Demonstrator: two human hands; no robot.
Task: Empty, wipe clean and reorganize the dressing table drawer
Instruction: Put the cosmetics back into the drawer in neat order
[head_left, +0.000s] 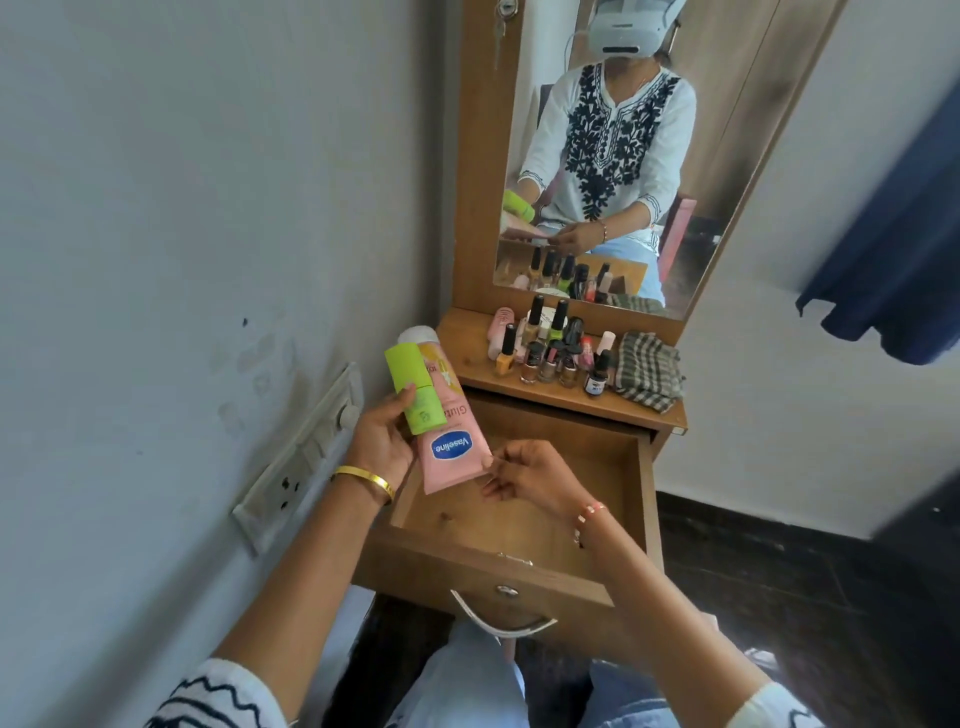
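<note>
The wooden drawer (641, 499) of the dressing table stands pulled out, with nothing visible inside it. Above its left rim my left hand (382, 441) grips a green stick tube (413, 389) together with a pink Vaseline tube (449, 421), cap end pointing away. My right hand (524, 473) hovers over the drawer and pinches the lower edge of the pink tube.
Several nail polish bottles (550, 348) crowd the table top (467, 338), beside a folded checked cloth (649, 369). A mirror (613, 156) rises behind them. A wall with a switch panel (296, 457) is close on the left. The drawer's metal handle (501, 621) hangs near my knees.
</note>
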